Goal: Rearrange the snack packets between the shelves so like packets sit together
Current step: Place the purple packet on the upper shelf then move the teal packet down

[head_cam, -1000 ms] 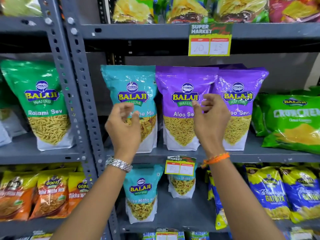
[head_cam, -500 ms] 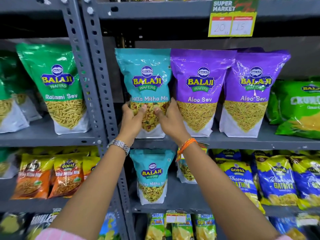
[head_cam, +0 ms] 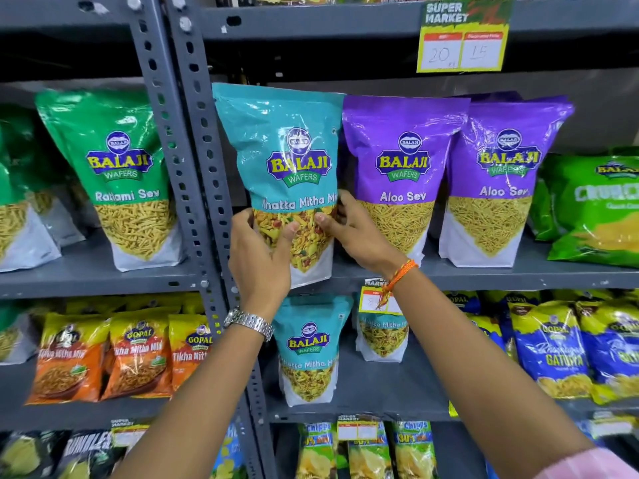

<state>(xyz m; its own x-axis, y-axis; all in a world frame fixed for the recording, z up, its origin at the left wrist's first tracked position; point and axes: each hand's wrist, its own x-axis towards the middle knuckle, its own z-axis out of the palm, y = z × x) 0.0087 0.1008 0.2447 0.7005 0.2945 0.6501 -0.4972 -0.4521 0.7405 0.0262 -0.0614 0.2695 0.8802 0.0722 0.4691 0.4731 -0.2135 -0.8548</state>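
A teal Khatta Mitha Mix packet is tilted forward off the middle shelf, its base over the shelf's front edge. My left hand grips its lower left side and my right hand grips its lower right edge. Two purple Aloo Sev packets stand upright just to its right. On the shelf below stand two more teal Khatta Mitha Mix packets, the second partly hidden by my right wrist.
A green Ratlami Sev packet stands in the left bay beyond the grey upright post. Green Crunchex bags lie at the far right. Orange Gopal packets and blue Gopal Gathiya packets fill the lower shelf sides.
Both hands went from hovering in front of the packets to closing on the teal packet's lower part. The packet has since come forward and tilted off the shelf.
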